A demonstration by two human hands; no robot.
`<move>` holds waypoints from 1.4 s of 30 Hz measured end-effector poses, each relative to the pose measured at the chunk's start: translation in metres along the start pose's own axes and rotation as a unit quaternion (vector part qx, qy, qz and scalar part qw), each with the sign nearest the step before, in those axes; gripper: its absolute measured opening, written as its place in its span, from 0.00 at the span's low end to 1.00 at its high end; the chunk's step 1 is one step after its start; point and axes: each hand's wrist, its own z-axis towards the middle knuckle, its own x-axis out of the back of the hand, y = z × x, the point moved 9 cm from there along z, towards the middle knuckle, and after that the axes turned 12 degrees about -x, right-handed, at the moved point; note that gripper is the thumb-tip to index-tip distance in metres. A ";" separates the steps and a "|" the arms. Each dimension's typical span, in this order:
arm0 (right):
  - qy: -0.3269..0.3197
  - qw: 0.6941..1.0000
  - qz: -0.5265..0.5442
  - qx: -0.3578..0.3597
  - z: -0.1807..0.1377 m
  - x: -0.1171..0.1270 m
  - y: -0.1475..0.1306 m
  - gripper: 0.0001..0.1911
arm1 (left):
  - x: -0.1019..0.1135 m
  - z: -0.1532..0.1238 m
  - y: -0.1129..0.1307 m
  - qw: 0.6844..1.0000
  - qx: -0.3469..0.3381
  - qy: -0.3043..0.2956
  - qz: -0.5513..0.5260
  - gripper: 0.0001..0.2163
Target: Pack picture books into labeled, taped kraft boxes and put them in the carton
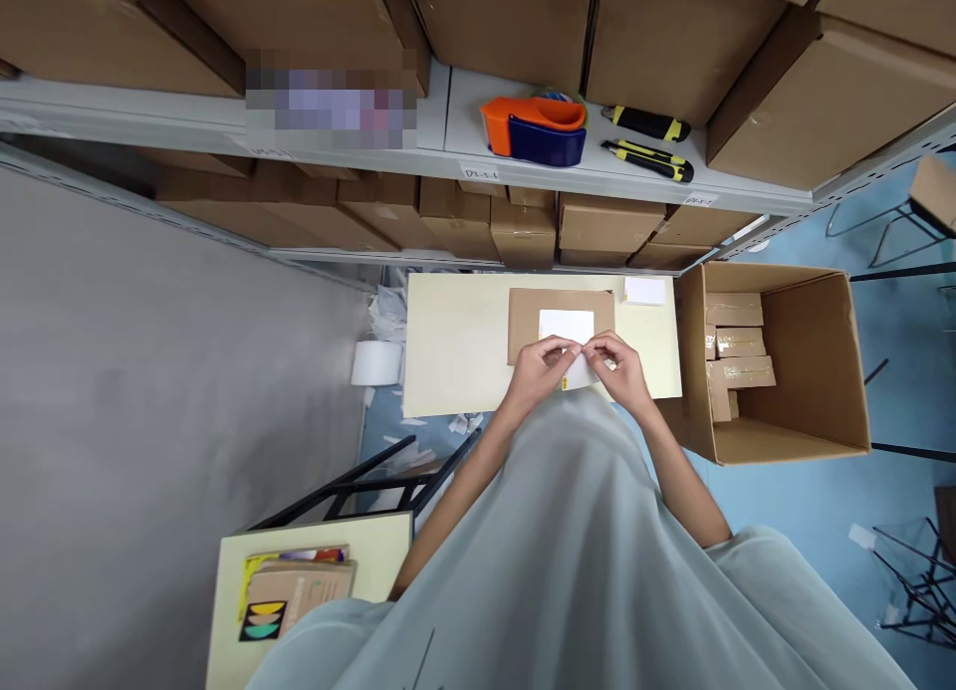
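Over the cream table, my left hand and my right hand meet fingertip to fingertip. Both are closed in a pinch at the edge of a white paper label, which has a small yellow mark at its lower left. Just beyond them, a second white piece lies on a flat brown cardboard package; whether it joins the pinched label is hidden by my fingers. A small stack of white labels rests at the table's far right corner.
Right of the table stands a large open carton with several small boxes inside. A shelf above bears cartons, an orange-and-blue tape dispenser and two cutters. A white roll is at left; packages lie on a side table.
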 end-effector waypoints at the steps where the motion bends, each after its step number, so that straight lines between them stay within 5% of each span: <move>1: -0.001 1.000 -0.002 0.005 0.000 0.000 -0.001 0.14 | 0.000 0.001 -0.001 1.000 0.001 0.001 0.003 0.17; 42: -0.045 0.999 0.013 0.000 0.014 0.004 0.010 0.16 | -0.005 0.010 -0.019 0.998 0.063 0.019 -0.013 0.18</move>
